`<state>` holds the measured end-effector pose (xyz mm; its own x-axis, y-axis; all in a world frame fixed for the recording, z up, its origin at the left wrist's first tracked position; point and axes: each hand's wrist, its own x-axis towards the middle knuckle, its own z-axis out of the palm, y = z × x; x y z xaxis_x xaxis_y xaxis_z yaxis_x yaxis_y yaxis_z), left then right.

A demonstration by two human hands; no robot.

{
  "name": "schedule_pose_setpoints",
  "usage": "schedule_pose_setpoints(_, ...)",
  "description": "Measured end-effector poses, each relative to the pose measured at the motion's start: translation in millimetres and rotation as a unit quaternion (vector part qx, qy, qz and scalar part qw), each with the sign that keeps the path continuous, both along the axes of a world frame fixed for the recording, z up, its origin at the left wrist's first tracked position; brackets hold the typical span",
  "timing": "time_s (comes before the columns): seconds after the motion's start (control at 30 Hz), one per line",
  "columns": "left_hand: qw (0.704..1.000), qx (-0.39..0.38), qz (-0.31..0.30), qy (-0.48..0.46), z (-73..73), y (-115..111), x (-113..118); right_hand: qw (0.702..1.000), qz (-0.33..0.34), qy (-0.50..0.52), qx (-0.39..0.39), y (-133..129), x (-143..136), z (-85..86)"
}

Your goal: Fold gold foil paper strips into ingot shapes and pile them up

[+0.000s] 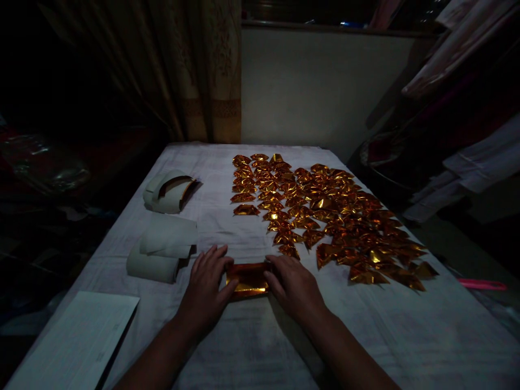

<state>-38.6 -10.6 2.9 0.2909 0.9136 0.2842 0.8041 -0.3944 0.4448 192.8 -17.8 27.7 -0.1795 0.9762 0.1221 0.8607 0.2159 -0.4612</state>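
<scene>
A sheet of shiny gold foil paper [248, 281], with its edges curled or folded, lies across the middle of the cloth-covered table between my hands. My left hand [209, 279] grips its left end, thumb on the near side and fingers behind. At the right end, my right hand [290, 281] pinches the foil paper in the same way. Beyond and to the right spread many folded gold foil pieces [284, 216], boat-like in shape, in rows and a dense cluster.
On the left lie curled pale sheets [168, 235] and another curled stack [164, 195] with gold showing inside. A flat white pad or box [77, 336] sits at the near left. A curtain [203, 70] and a pale wall [317, 86] stand behind the table [406, 336].
</scene>
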Motion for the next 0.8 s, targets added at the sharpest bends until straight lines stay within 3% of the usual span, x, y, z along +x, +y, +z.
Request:
schedule_pose_setpoints(0.2,0.999,-0.026,-0.006,0.032,-2.3,2,-2,0.99,-0.017,-0.067,-0.119,10,-12,24.8)
schedule_pose_setpoints(0.37,0.999,-0.05,-0.011,0.01,0.3,2,-1,0.99,0.012,-0.055,-0.129,13,-11,23.6)
schedule_pose_setpoints(0.5,0.997,-0.047,-0.001,-0.057,6.1,2,-2,0.995,0.052,0.051,-0.063,11,-3,11.8)
schedule_pose_setpoints(0.67,0.981,-0.083,0.039,-0.169,24.4,4,2,0.984,0.083,0.152,0.036,5,4,1.9)
schedule_pose_setpoints(0.8,0.96,-0.092,0.057,-0.256,30.7,1,8,0.965,0.02,0.263,-0.004,1,-4,-0.1)
